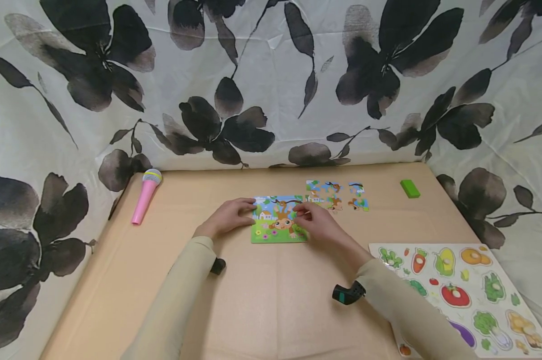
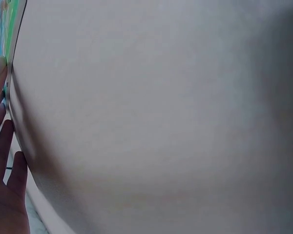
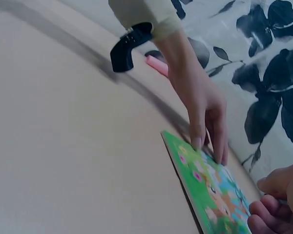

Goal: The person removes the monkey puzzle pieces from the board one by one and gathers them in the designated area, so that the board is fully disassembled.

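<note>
A small picture puzzle point(image 1: 271, 234) with a hanging monkey lies on the table, its green lower edge facing me. At its left side my left hand point(image 1: 228, 216) rests, thumb and fingertips at the board's edge, fingers fairly straight. Over the upper right part hovers my right hand point(image 1: 320, 222), fingers curled and thumb close to the index finger; I cannot tell whether a piece is between them. The right wrist view shows the board point(image 3: 198, 187) between both hands. Behind the right hand lie several loose puzzle pieces point(image 1: 334, 203) in two rows.
A pink toy microphone point(image 1: 144, 200) lies at the back left. On the right are a green block point(image 1: 410, 189) and a white board of vegetable pictures point(image 1: 471, 267), partly under my right forearm. Floral cloth point(image 1: 271, 70) hangs behind the table point(image 1: 271, 300).
</note>
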Demonstrator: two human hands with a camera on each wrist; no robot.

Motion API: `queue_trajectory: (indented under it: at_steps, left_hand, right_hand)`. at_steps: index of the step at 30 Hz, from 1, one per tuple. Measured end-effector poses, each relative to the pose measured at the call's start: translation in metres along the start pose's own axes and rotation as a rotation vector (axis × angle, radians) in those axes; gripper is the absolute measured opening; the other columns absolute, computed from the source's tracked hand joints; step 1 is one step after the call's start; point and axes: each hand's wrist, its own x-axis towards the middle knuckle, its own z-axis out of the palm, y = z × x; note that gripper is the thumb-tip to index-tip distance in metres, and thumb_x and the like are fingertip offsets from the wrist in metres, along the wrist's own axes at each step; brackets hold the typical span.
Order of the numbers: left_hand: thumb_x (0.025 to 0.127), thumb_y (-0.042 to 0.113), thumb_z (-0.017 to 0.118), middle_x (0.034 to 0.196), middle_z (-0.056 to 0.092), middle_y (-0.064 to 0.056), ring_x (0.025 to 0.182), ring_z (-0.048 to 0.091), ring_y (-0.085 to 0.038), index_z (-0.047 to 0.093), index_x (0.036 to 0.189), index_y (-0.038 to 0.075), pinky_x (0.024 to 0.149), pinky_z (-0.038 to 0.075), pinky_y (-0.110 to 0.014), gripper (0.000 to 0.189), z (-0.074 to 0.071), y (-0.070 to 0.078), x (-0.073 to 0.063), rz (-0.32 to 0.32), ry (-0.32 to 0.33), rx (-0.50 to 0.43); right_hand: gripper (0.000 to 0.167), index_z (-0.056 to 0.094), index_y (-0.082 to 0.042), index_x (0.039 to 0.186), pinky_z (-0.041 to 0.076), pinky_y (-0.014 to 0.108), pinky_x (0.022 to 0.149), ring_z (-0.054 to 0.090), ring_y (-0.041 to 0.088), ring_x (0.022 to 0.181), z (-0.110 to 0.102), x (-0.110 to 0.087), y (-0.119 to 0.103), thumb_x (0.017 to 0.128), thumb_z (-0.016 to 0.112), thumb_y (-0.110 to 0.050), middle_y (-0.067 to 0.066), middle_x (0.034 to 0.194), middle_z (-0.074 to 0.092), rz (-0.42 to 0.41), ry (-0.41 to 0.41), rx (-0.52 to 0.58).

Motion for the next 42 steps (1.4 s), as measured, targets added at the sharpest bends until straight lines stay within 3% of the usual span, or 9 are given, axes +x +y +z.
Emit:
queue_trajectory:
  at_steps: [7,12,18,26,29,42]
  left_hand:
    - [0.088,0.029,0.074,0.148,0.047,-0.004,0.140,0.037,-0.026,0.063,0.131,0.007,0.117,0.028,-0.043,0.050,-0.001,0.002,0.000,0.000,-0.005,-0.003]
    - [0.088,0.030,0.074,0.148,0.047,-0.004,0.140,0.037,-0.026,0.063,0.132,0.007,0.117,0.028,-0.043,0.050,0.001,0.000,0.000,0.009,-0.004,0.005]
    - [0.088,0.030,0.074,0.148,0.047,-0.004,0.140,0.037,-0.026,0.062,0.132,0.007,0.116,0.028,-0.044,0.051,0.002,0.000,-0.001,0.007,-0.001,0.006]
    - [0.088,0.029,0.074,0.148,0.047,-0.003,0.140,0.037,-0.025,0.063,0.131,0.007,0.116,0.028,-0.044,0.050,0.000,0.003,-0.001,-0.009,-0.003,-0.001]
    - [0.088,0.029,0.074,0.148,0.047,-0.003,0.140,0.037,-0.025,0.063,0.131,0.008,0.117,0.028,-0.043,0.050,0.000,0.004,-0.001,-0.015,-0.006,-0.003]
    - [0.089,0.029,0.074,0.148,0.047,-0.003,0.140,0.036,-0.025,0.063,0.132,0.007,0.117,0.028,-0.044,0.050,-0.001,0.003,-0.002,-0.015,-0.004,-0.009]
  right_hand:
    - [0.032,0.059,-0.001,0.125,0.052,0.036,0.088,0.064,0.018,0.098,0.017,0.006,-0.002,0.097,0.061,-0.015,0.006,0.111,0.064,-0.007,-0.073,0.079]
    - [0.027,0.062,-0.001,0.121,0.053,0.030,0.084,0.062,0.015,0.097,0.024,0.010,0.011,0.096,0.061,-0.013,0.004,0.107,0.065,-0.030,-0.098,0.001]
    - [0.028,0.065,-0.002,0.120,0.052,0.034,0.084,0.060,0.016,0.094,0.026,0.010,0.011,0.094,0.061,-0.011,0.007,0.108,0.064,-0.122,-0.108,-0.070]
    - [0.029,0.070,-0.004,0.114,0.044,0.029,0.070,0.049,0.015,0.079,0.032,0.009,0.004,0.088,0.072,-0.018,0.004,0.093,0.061,-0.215,-0.072,-0.174]
    - [0.030,0.071,-0.003,0.113,0.041,0.028,0.067,0.046,0.015,0.076,0.035,0.010,0.003,0.087,0.074,-0.017,0.004,0.089,0.058,-0.214,-0.061,-0.209]
    - [0.032,0.069,-0.003,0.114,0.042,0.031,0.073,0.045,0.017,0.083,0.042,0.009,-0.003,0.085,0.075,-0.015,0.007,0.101,0.056,-0.188,-0.040,-0.235]
